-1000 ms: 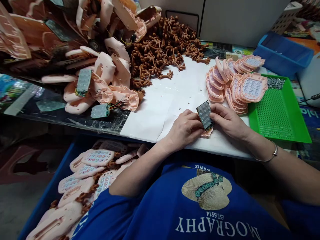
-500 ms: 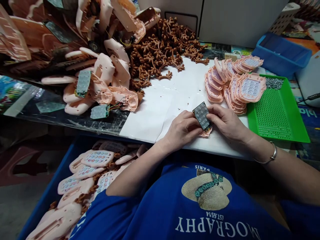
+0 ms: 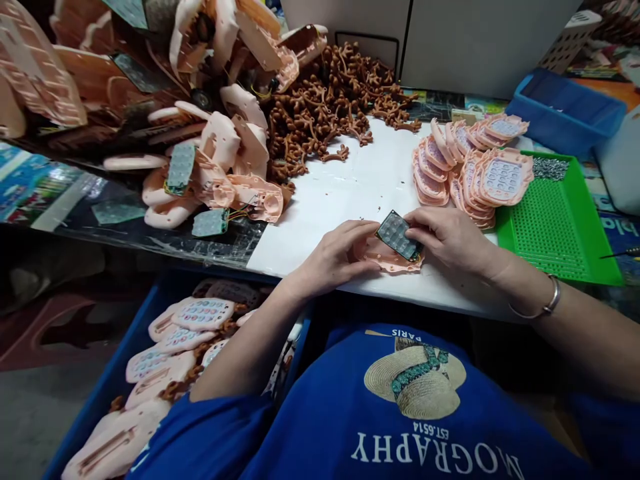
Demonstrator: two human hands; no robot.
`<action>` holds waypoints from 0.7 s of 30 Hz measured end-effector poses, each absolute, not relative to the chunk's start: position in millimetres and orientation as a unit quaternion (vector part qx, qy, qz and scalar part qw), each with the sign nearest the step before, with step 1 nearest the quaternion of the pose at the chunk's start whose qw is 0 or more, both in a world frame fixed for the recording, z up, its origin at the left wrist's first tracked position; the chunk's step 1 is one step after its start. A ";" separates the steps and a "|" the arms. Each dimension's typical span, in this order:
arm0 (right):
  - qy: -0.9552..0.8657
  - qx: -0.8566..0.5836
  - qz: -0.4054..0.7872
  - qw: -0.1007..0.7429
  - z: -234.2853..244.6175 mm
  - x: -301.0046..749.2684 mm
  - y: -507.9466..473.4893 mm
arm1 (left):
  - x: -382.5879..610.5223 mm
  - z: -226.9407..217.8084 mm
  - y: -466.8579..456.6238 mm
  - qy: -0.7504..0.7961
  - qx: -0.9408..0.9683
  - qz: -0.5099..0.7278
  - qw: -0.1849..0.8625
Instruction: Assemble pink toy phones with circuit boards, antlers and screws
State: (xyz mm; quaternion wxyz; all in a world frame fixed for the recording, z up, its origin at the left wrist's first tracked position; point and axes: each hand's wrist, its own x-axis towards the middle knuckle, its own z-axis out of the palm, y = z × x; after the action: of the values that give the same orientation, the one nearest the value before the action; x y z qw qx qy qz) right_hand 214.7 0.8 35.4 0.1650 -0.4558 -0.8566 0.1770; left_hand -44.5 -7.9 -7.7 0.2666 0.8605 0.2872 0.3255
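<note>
My right hand pinches a green circuit board with a translucent rubber keypad on it by its right edge. The board is tilted above a pink plastic shell that lies on the white work surface. Yellow wires show at the board's lower corner. My left hand grips the left end of that shell, thumb in front and fingers behind. Right behind my hands stand stacked pink keypad panels with pale button faces.
Brown bone-shaped plastic pieces lie heaped at the back. Pink shells with wired boards pile up on the left. A green tray holding small screws and a blue bin stand right. Below left, a blue crate holds finished-looking pink units.
My left hand has moved left from the board onto the pink shell, which now shows more fully. The board has turned and shifted slightly left in my right hand.
</note>
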 end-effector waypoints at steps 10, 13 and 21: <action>-0.919 -0.337 0.189 0.077 46.1 204.2 21.5 | -37.2 -11.4 -21.4 0.332 0.833 0.347 0.274; -0.907 -0.339 0.238 0.073 46.5 201.8 19.5 | -32.1 -12.4 -25.0 0.320 0.823 0.372 0.286; -0.919 -0.325 0.205 0.092 38.0 211.0 11.8 | -18.3 -18.8 -43.3 0.317 0.845 0.382 0.198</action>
State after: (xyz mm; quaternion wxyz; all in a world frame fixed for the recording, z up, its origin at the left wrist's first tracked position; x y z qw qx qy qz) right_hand 211.0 11.8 38.0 0.0917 -0.3246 -0.9189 0.2046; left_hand -18.3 -43.3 -18.8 0.1985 0.8452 0.3167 0.3821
